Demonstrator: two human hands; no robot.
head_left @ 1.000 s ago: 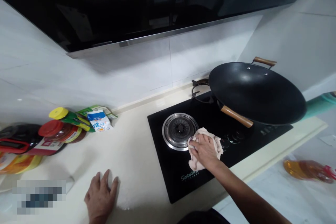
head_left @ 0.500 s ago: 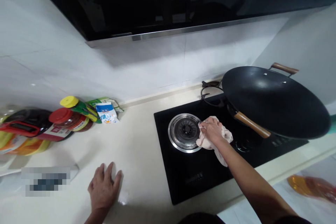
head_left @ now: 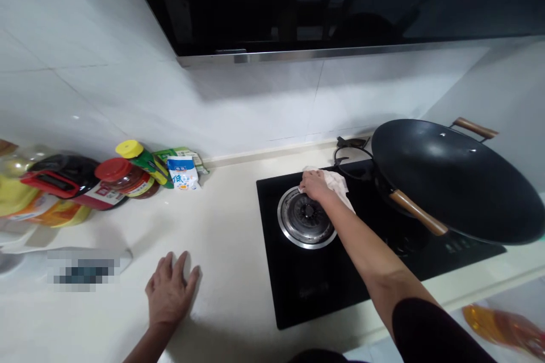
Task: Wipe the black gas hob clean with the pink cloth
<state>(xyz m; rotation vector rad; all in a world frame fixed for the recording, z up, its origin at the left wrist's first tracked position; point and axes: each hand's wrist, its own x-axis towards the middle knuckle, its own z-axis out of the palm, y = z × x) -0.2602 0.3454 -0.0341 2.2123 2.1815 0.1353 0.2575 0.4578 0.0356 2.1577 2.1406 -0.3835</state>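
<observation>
My right hand point(head_left: 315, 186) presses a pale pink cloth point(head_left: 337, 182) against the black glass stove top point(head_left: 306, 295), at the back rim of the left burner point(head_left: 307, 216). That burner has a shiny metal ring and no pan stand on it. Flat on the pale countertop point(head_left: 225, 255), left of the stove, rests my left hand point(head_left: 171, 290), fingers spread and holding nothing. The large black wok point(head_left: 455, 181) sits over the right side of the stove, its wooden handle point(head_left: 419, 212) pointing toward me. Part of the cloth is hidden behind my hand and forearm.
A black pan stand point(head_left: 353, 159) lies behind the stove beside the wok. Left, along the wall, are a red-lidded jar point(head_left: 128, 177), a yellow-capped green bottle point(head_left: 145, 161), a white-and-blue packet point(head_left: 183, 173) and a dark jug point(head_left: 70, 178). The range hood point(head_left: 340, 11) overhangs.
My right hand has moved the cloth from the burner's right side up and left to its back rim. My left hand stays on the countertop. The view has shifted slightly.
</observation>
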